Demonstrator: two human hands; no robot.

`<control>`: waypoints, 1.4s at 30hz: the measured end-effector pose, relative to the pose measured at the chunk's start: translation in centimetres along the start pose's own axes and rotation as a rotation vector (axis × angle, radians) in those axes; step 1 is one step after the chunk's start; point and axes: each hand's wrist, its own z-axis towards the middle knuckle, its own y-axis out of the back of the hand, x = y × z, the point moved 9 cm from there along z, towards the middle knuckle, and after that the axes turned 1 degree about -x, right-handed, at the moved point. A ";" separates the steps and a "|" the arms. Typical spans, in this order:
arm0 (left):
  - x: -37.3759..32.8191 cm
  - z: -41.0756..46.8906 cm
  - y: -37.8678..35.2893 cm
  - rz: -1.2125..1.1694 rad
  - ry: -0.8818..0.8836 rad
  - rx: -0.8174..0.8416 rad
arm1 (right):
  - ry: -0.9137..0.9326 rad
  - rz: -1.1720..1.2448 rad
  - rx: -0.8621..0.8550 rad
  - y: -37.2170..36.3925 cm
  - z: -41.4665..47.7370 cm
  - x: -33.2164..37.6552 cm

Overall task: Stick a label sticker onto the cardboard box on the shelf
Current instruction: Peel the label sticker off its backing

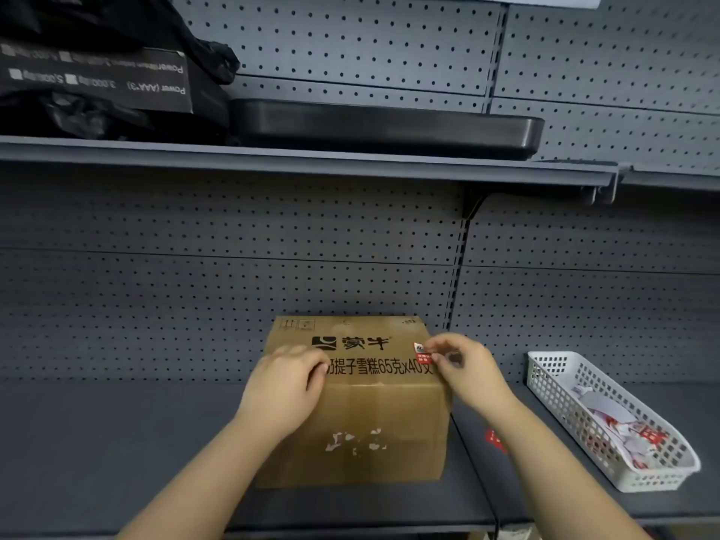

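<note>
**One sticker at the box, not yet pressed flat**

Head view, risks. Two hands are at the cardboard box [362, 399], which sits on the lower shelf [117, 442] against the pegboard back. The label sticker [422, 352], red and white, is pinched at its right edge and appears to stand partly off the upper right part of the box. Judged risks: the sticker could go down creased or skewed if pressed from one edge only; it could cling to the fingertips and lift away on release; it already overlaps the end of the printed text. If the left hand eases off, the box could slide back under the pressing force.

Head view, pose. The left hand [284, 387] lies palm down on the upper left of the box, fingers curled over the print, gripping nothing, bracing. The right hand [463, 368] reaches in from the right, thumb and forefinger closed on the sticker, wrist just beside the box's right edge. A white basket [545, 368] of further stickers stands well apart on the right.
</note>
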 end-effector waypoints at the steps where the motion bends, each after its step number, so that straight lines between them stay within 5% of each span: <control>1: 0.1 0.2 -0.4 -0.010 -0.001 -0.009 | -0.018 0.003 0.015 -0.2 0.4 -0.4; 15: 0.0 -0.3 -0.6 0.067 -0.037 -0.207 | 0.022 -0.057 0.198 -3.0 4.2 -3.1; 26: 0.1 0.1 -1.3 0.057 0.024 -0.155 | 0.095 -0.028 0.306 -2.7 5.9 -2.5; 42: -0.2 0.4 -1.2 0.044 0.016 -0.182 | -0.128 0.369 -0.050 -2.4 4.0 -5.9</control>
